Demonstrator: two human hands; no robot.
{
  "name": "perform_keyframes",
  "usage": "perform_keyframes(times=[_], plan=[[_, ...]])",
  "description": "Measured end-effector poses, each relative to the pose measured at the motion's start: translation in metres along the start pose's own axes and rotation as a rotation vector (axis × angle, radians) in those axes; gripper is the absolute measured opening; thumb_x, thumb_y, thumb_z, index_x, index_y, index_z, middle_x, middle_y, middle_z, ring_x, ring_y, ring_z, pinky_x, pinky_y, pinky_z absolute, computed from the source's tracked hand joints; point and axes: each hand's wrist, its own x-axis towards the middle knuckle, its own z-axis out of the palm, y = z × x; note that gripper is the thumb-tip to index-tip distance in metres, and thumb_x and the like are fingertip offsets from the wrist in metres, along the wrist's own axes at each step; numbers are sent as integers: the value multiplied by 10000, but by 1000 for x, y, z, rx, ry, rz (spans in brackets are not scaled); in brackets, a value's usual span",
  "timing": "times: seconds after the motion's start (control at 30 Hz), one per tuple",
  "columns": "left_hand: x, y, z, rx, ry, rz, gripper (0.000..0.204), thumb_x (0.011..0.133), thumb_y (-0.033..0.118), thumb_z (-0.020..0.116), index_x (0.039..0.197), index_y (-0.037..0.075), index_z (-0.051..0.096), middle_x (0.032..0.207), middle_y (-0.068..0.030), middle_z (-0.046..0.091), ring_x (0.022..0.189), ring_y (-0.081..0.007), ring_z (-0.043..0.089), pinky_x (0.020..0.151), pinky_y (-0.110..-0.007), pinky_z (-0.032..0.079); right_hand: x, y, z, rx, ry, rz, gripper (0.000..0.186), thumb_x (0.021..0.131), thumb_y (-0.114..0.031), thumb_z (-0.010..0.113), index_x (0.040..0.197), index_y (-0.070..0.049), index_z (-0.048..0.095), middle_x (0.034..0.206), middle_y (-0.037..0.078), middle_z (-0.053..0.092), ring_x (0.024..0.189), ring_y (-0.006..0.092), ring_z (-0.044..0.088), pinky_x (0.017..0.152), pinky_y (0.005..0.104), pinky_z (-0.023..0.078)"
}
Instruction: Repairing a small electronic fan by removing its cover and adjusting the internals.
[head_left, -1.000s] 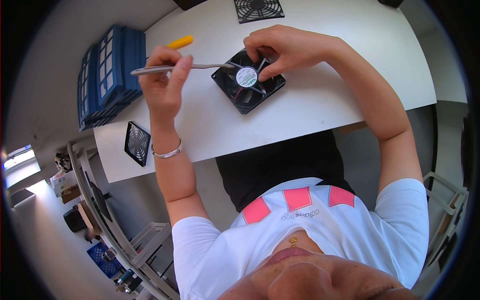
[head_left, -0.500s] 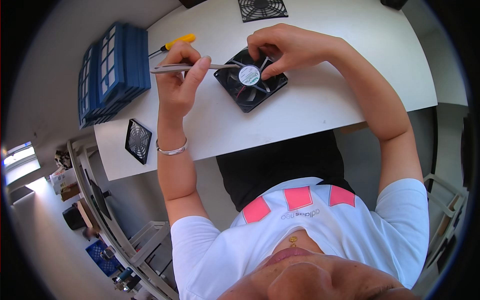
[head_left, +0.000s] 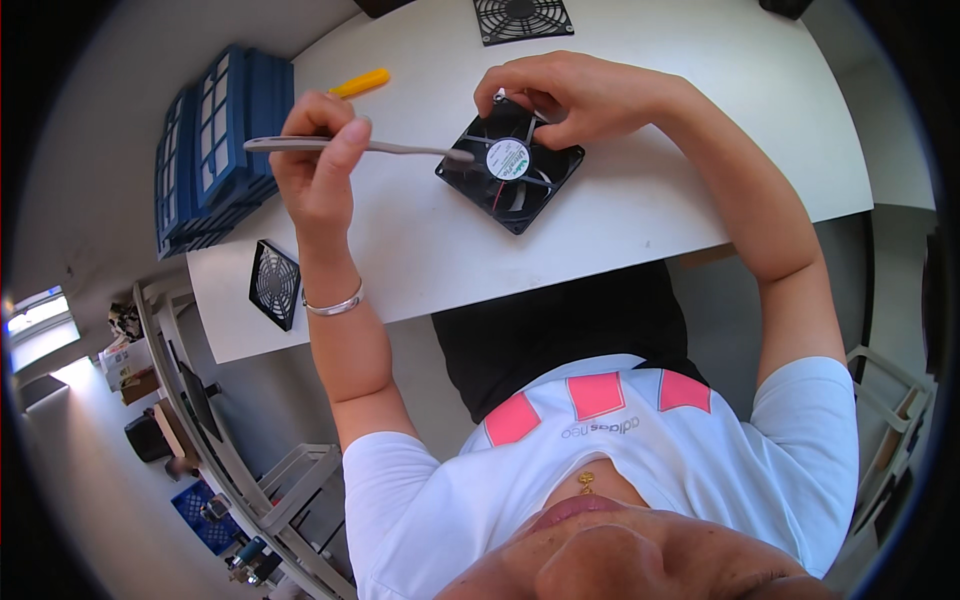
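Observation:
My left hand (head_left: 318,165) pinches the long grey handle of a toothbrush-like brush (head_left: 400,148) between thumb and fingers. Its head lies over the left part of a square black cooling fan (head_left: 515,195), beside the round white label at the hub. Whether the bristles touch the fan cannot be made out. My right hand (head_left: 580,95) grips the fan's far edge, thumb near the hub and fingers curled over the frame. The fan rests flat on the white table, turned cornerwise, a thin red wire showing between its struts.
A black fan grille (head_left: 520,18) lies at the far edge and a second black grille (head_left: 274,285) at the left edge. Behind my left hand is a yellow-handled screwdriver (head_left: 362,82). Stacked blue plastic frames (head_left: 215,140) stand at the far left of the white table (head_left: 690,190).
My left hand has drawn left with the brush, whose head has shifted from the hub toward the fan's left corner. The fan has moved slightly right and nearer. My right thumb has left the label.

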Motion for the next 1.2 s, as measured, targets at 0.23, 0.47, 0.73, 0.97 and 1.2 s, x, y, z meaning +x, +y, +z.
perform_keyframes(times=[0.23, 0.47, 0.73, 0.97, 1.2], plan=[[-3, -1, 19, 117, -9, 0, 184, 885, 112, 700, 778, 45, 566, 700, 0, 495, 615, -70, 418, 553, -216, 287, 2, 4, 0, -9, -3, 15, 301, 702, -15, 606, 988, -82, 539, 764, 44, 463, 660, 166, 435, 593, 315, 377], [-2, 8, 8, 158, -56, -3, 196, 876, 105, 712, 761, 45, 563, 679, 10, 493, 585, -58, 400, 533, -219, 273, 3, 8, 1, -19, -17, -10, 268, 703, -28, 598, 961, -73, 537, 772, 40, 458, 668, 165, 439, 602, 317, 378], [-3, 12, 16, 265, -74, 75, 206, 863, 86, 715, 734, 41, 561, 641, -4, 475, 552, -68, 391, 504, -227, 263, 2, 7, 1, -21, -14, 11, 263, 707, -36, 592, 964, -64, 542, 771, 36, 448, 667, 163, 431, 605, 313, 380], [-5, 9, 27, 223, -97, 19, 208, 866, 76, 702, 734, 42, 544, 644, -4, 477, 566, -61, 396, 512, -226, 272, 1, 5, -1, -17, -21, 39, 264, 708, -24, 591, 965, -65, 547, 774, 28, 451, 670, 157, 424, 604, 302, 374], [-2, 4, 24, 45, 26, -85, 217, 881, 132, 701, 752, 58, 543, 665, 16, 473, 589, -56, 395, 537, -213, 284, 2, 7, 1, -4, -27, 4, 268, 708, -10, 584, 968, -66, 551, 776, 28, 448, 669, 153, 417, 606, 297, 373]])
